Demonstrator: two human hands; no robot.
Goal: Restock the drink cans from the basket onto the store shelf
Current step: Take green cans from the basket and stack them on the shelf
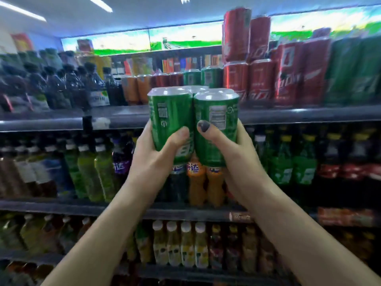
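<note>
Green cans [193, 124], bundled upright in a tight cluster with pale silver tops, sit clasped between both hands at the level of the upper shelf [288, 116] edge. The left hand [152, 155] wraps the left can from below and the side, its thumb laid across the front of the can; the other fingers curl behind, out of sight. The right hand [233, 153] cups the right can in the same way, its thumb, with a dark-painted nail, pressed on the label. Both forearms reach up and forward from the bottom corners of the view, wrists bent slightly inward.

White printed label panels face the camera on the two front cans; at least one more can top shows behind them.

On the upper shelf beyond the cluster stand more green cans [203, 76], orange cans [136, 89] to their left and stacked red cans [255, 65] to their right. Dark bottles [61, 85] fill the shelf's left end. Lower shelves carry green, orange and yellow bottles, much of it blurred.
</note>
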